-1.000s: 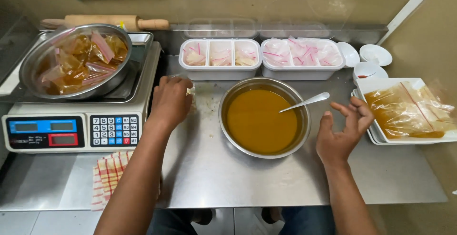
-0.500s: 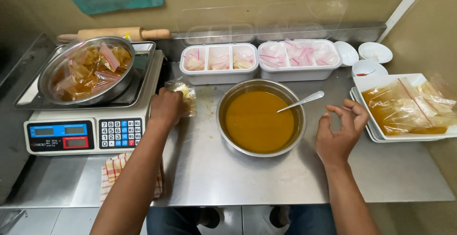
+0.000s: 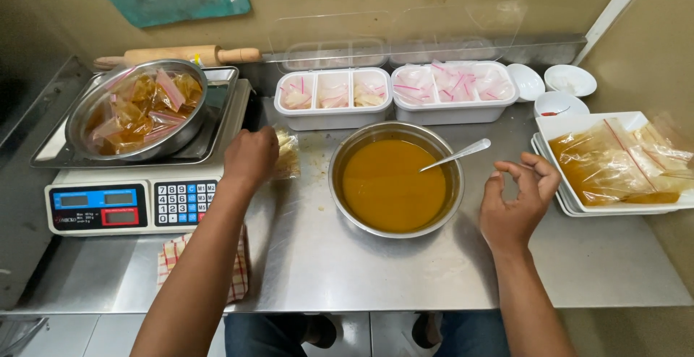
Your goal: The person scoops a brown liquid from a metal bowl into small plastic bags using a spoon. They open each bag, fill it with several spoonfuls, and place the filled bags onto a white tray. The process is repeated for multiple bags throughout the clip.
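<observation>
We reach our left hand [image 3: 249,156] forward, fingers closed around a small clear bag [image 3: 287,156] of yellowish filling resting on the steel counter [image 3: 361,270] between the scale [image 3: 137,183] and the round metal bowl [image 3: 396,178] of smooth orange sauce. Our right hand [image 3: 517,198] hovers empty, fingers loosely curled, beside the bowl

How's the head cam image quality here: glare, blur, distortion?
Head view: sharp overall, no motion blur on the left hand or right hand; soft glare on the steel table and the sauce bowl rim; wide-angle bowing at the edges; dim left corner beside the scale.
</observation>
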